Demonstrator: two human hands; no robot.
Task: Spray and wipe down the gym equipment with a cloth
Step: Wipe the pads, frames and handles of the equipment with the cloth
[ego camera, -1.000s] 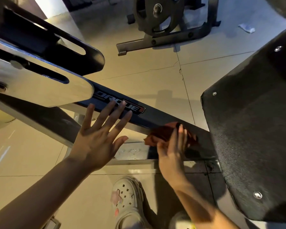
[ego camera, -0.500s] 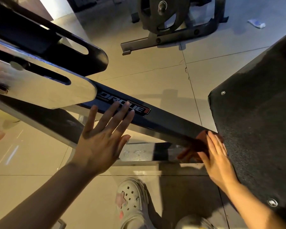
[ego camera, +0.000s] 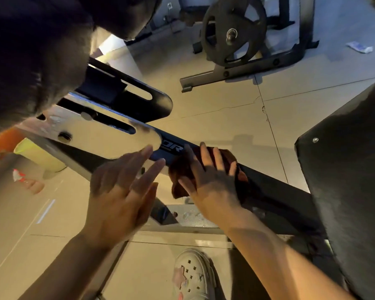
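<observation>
Mid-wipe: right hand (ego camera: 212,180) presses the dark red cloth (ego camera: 223,161) flat on the black frame bar (ego camera: 268,187). Left hand (ego camera: 121,187) released, blurred, maybe bracing. Seat pad (ego camera: 351,169) likely left.

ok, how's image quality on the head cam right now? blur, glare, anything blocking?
Head view: left hand smeared by motion blur; right hand on the cloth sharper. Warm, dim light, glare on the metal plate. A dark blurred mass blocks the top left corner. Wide-angle bending shows at the edges, as on the black pad.
</observation>
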